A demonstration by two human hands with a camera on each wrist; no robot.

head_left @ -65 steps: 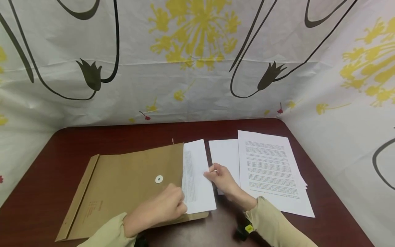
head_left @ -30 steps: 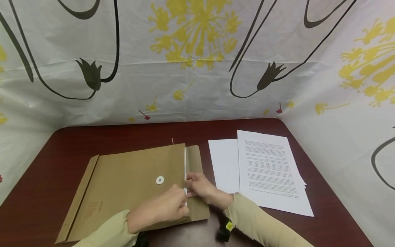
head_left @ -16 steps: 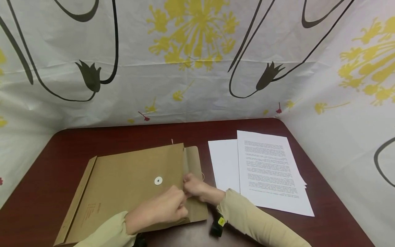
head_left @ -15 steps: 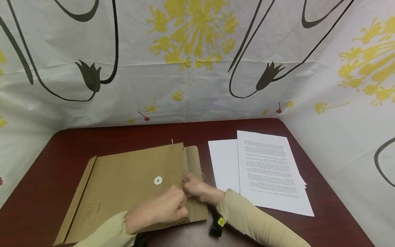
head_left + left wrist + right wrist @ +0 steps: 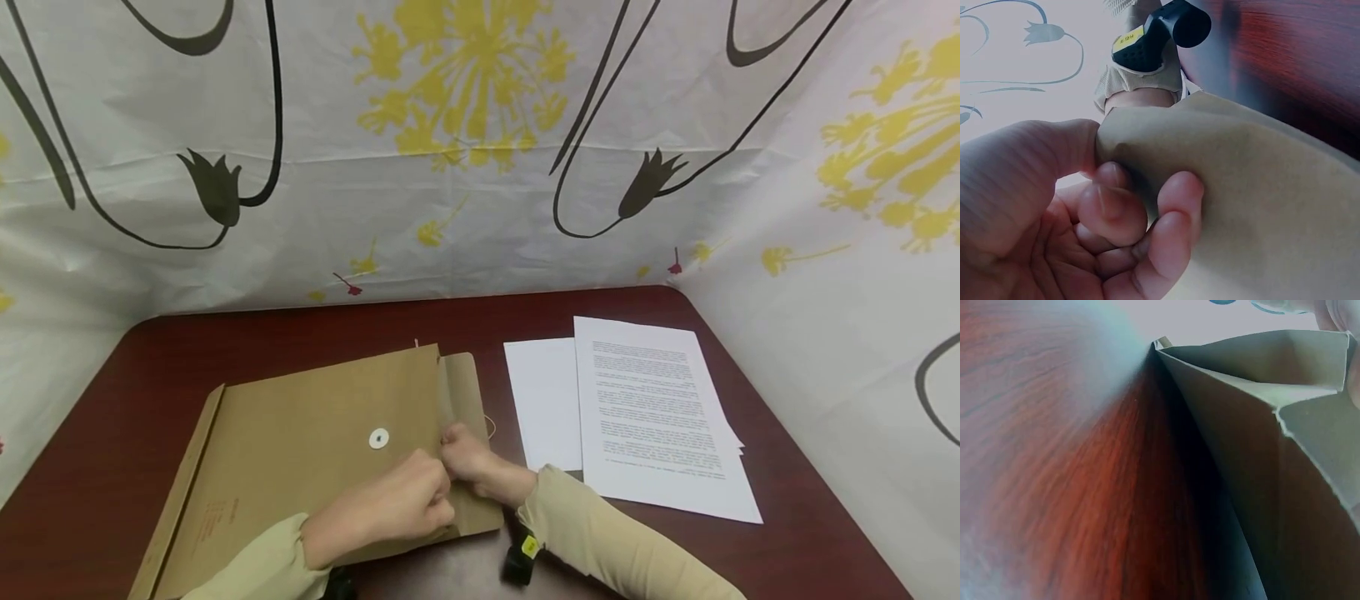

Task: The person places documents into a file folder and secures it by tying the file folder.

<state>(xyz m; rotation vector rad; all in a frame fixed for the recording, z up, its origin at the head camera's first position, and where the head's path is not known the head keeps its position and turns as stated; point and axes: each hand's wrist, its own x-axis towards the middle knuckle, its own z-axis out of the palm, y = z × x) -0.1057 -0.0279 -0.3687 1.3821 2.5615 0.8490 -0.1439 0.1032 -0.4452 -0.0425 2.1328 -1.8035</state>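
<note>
A brown kraft document envelope [image 5: 315, 433] with a white button [image 5: 378, 438] lies at the left of the table, its flap [image 5: 468, 392] folded out to the right. With thumb and curled fingers, my left hand [image 5: 1091, 225] grips the front panel's edge at the mouth. My right hand [image 5: 468, 454], its fingers curled, is at the same mouth just right of the left hand; its fingertips are hidden by the front panel. In the right wrist view the envelope's near edge [image 5: 1254, 462] stands up off the table, and the mouth gapes. No sheet sticks out of it.
To the right lie several white sheets: a printed page [image 5: 652, 417] on top of a plain-looking one [image 5: 543, 404]. A thin string [image 5: 491, 427] loops from the flap. The dark red wooden table [image 5: 225, 346] ends at a patterned cloth [image 5: 450, 242].
The right hand slid a printed sheet leftward into the envelope until it went out of sight, and stays at the mouth. The envelope has shifted slightly left. The left hand has kept its place.
</note>
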